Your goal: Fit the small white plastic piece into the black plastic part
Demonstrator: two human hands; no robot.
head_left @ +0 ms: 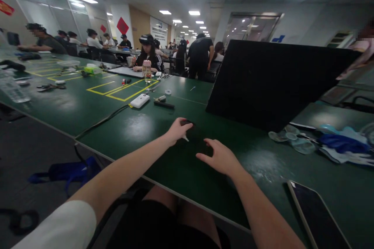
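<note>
Over the green table, my left hand pinches a small dark object whose kind I cannot make out. A thin pale tip shows just below its fingers; I cannot tell whether it belongs to that object. To the right and nearer to me is my right hand, thumb and fingers apart, nothing between them. Beyond the left hand lie a black bar-like item and a white box-shaped device with a cable.
A large black panel stands tilted at the right. A phone lies near my right forearm, with blue and white gloves behind it. Farther off are a bottle, yellow tape and several people at tables.
</note>
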